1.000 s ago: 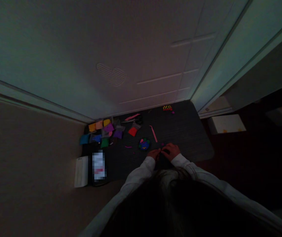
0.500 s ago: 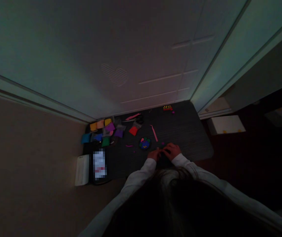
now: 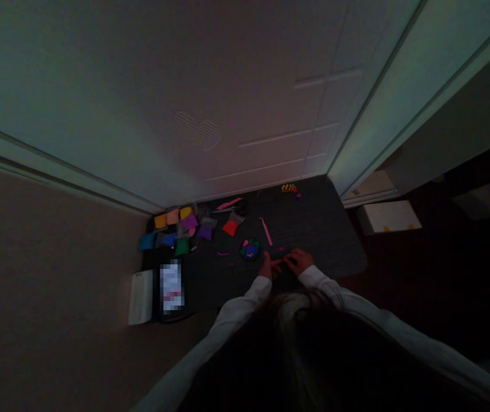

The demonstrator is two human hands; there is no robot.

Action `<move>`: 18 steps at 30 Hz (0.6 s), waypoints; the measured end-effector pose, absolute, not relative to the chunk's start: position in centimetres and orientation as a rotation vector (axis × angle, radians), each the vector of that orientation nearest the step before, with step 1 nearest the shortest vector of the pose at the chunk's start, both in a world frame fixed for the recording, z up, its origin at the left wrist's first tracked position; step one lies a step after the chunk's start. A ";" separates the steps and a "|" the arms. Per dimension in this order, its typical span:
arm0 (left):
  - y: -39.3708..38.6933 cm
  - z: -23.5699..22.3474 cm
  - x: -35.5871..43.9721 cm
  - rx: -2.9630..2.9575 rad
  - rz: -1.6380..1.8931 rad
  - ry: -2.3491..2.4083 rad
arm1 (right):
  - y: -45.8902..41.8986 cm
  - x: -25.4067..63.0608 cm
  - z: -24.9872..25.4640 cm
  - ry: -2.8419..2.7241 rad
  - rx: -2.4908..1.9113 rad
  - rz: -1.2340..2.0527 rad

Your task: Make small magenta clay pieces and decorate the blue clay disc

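Left hand [image 3: 268, 268] and right hand [image 3: 299, 261] sit close together at the front edge of a dark ribbed mat [image 3: 313, 229], fingers curled inward and meeting; whatever they pinch is too small and dark to tell. Just ahead: a small magenta clay bit [image 3: 281, 249], a thin pink clay strip [image 3: 266, 231], and a round dark dish with blue and green clay [image 3: 250, 249]. Further left, coloured clay packets [image 3: 176, 232] lie in a cluster.
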State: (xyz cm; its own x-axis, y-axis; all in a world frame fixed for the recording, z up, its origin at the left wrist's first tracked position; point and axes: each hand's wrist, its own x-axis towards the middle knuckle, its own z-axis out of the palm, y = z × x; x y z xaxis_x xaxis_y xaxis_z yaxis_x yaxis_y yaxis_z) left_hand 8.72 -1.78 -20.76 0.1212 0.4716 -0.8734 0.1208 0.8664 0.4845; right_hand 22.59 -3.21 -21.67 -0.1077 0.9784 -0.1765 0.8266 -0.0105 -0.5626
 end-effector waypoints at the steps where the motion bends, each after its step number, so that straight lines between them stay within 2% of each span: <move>1: -1.7 -21.0 8.6 0.501 0.283 1.451 | -3.0 22.9 -21.6 -1.996 -1.914 0.805; 10: -2.3 -23.0 3.8 0.441 0.287 1.522 | -1.5 24.7 -21.2 -2.014 -2.116 0.813; 18: -3.6 -21.9 1.1 0.375 0.377 1.578 | -1.3 24.3 -21.3 -2.054 -2.204 0.858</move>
